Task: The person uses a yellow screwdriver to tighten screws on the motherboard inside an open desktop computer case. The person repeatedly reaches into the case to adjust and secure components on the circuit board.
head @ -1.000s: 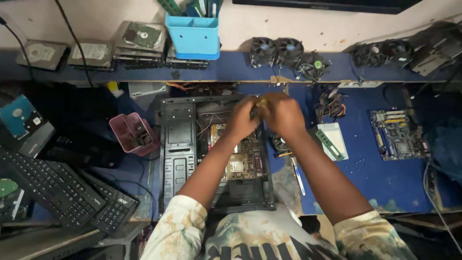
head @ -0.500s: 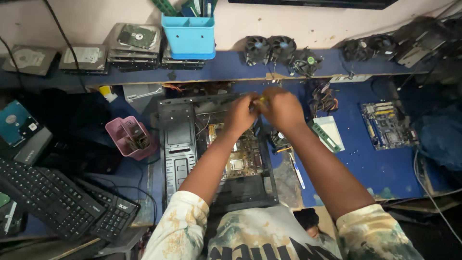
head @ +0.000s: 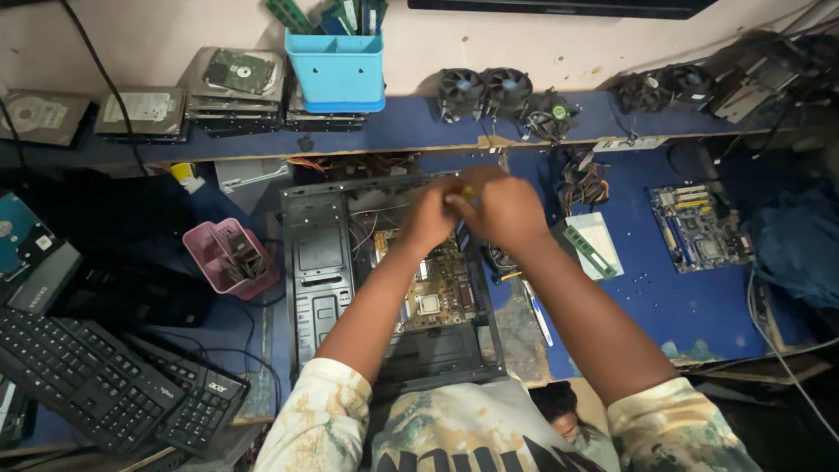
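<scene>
An open black computer case [head: 316, 262] lies flat on the blue bench, with a motherboard [head: 437, 288] inside it. My left hand [head: 426, 217] and my right hand [head: 505, 210] are pressed together over the case's far right corner. Both are curled around a small yellow-handled tool [head: 468, 190], of which only the yellow tip shows between the fingers. The hands are blurred and hide what lies under them.
A pink basket [head: 229, 258] sits left of the case, with two black keyboards [head: 96, 376] nearer me. A blue bin [head: 336, 65], stacked hard drives [head: 232, 79] and cooler fans [head: 485, 92] line the back shelf. A memory stick [head: 590, 252] and a loose circuit board [head: 699, 223] lie to the right.
My hands stay joined over the case's far corner, shifting only slightly. The view has drifted a little to the left.
</scene>
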